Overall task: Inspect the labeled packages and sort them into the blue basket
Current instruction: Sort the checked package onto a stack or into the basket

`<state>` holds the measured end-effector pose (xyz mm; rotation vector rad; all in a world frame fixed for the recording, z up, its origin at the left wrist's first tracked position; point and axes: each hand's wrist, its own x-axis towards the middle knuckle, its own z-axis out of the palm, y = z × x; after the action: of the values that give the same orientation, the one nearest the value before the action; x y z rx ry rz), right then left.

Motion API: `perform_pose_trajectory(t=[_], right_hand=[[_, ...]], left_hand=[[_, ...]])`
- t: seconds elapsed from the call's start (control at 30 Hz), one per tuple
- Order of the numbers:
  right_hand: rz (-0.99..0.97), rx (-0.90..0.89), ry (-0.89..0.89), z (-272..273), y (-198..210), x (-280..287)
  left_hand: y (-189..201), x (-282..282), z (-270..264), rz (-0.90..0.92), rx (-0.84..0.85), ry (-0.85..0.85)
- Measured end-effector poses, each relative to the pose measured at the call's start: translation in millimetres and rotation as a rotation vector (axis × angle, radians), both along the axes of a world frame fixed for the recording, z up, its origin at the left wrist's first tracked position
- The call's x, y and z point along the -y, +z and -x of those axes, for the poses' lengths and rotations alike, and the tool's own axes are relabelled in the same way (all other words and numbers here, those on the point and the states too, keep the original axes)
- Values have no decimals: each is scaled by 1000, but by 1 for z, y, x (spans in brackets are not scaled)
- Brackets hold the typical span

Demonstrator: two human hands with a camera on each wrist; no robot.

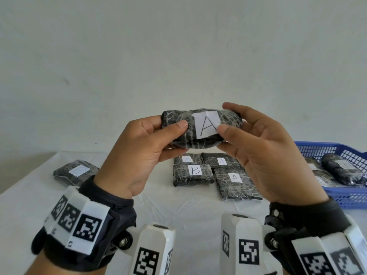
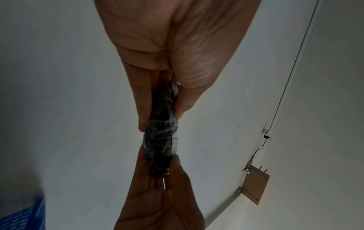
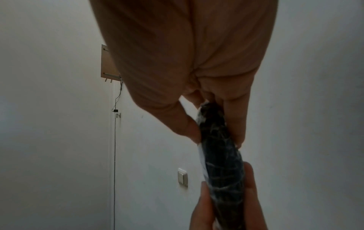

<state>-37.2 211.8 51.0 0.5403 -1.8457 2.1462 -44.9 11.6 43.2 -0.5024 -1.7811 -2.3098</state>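
Both hands hold up a black wrapped package (image 1: 186, 130) with a white label marked A, facing me above the table. My left hand (image 1: 151, 139) pinches its left end, thumb in front. My right hand (image 1: 248, 139) pinches its right end, thumb on the label's edge. Edge-on, the package (image 2: 160, 132) shows between the two hands in the left wrist view, and again as the package (image 3: 218, 155) in the right wrist view. The blue basket (image 1: 317, 148) stands at the right with several black packages inside.
On the white table (image 1: 188, 207) lie three packages marked A (image 1: 235, 183) and one marked B (image 1: 192, 174) in a cluster. Another labeled package (image 1: 76, 171) lies apart at the left. A white wall rises behind.
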Motion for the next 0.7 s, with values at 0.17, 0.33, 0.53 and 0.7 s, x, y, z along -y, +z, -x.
perform_pose_trajectory(t=[0.17,0.33,0.53,0.7], right_hand=[[-39,-27,-33,2,0,-2],[-85,-53,-74,2,0,0],[-231,-80,-154,0,-2,5],[-235,-110,-186,5,-6,7]], left_hand=[[0,0,-1,44,0,-45],[-5,-6,2,0,6,-22],[-7,-8,3,-1,16,-5],[-7,-9,4,-6,12,0]])
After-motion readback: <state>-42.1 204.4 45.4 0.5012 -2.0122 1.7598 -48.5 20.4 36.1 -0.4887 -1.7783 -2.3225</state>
